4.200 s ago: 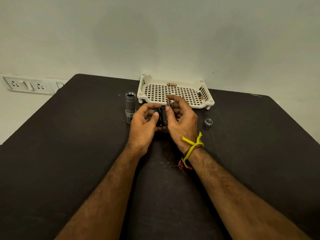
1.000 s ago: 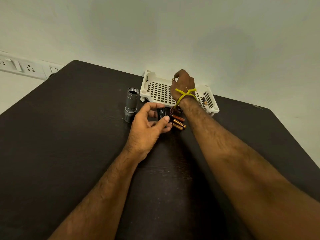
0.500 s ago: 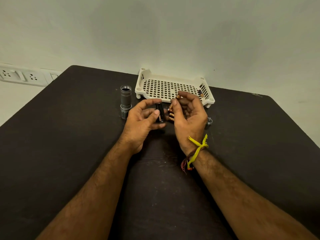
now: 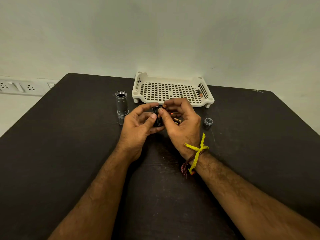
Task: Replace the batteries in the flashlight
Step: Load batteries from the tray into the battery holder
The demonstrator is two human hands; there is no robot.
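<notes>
Battery holder (image 4: pixel 157 116): black, held just above the dark table (image 4: pixel 69 153) at mid-frame, between both hands. Long axis runs roughly near-to-far, far end tipped up a bit. No readable print on it.

Left hand (image 4: pixel 138 125) is closed around the holder, thumb on the near side, index finger curled over the far top end.

Right hand (image 4: pixel 181 122) pinches a small battery (image 4: pixel 164 106) between thumb and fingertips, right at the holder's far end. Copper-coloured end faces up and away. Battery touches or nearly touches the holder; can't tell whether it is seated. Brand not legible.

More loose batteries (image 4: pixel 177 120) lie under the right palm, copper and black, mostly hidden by the fingers. Count unclear.

Flashlight body (image 4: pixel 121 106): grey metal tube, standing upright on the table just left of the left hand, open threaded end up, wider head down. Long axis vertical. No markings readable.

Tail cap (image 4: pixel 208 122): small, silver, on the table right of the right hand, spring side up.

White slotted tray (image 4: pixel 170 89) sits behind the hands near the table's far edge. One battery (image 4: pixel 200 93) lies at its right wall.

Right wrist has yellow thread (image 4: pixel 197 153) and a red-brown thread tied on.

Wall sockets (image 4: pixel 17 86) at far left, white, no text readable.
</notes>
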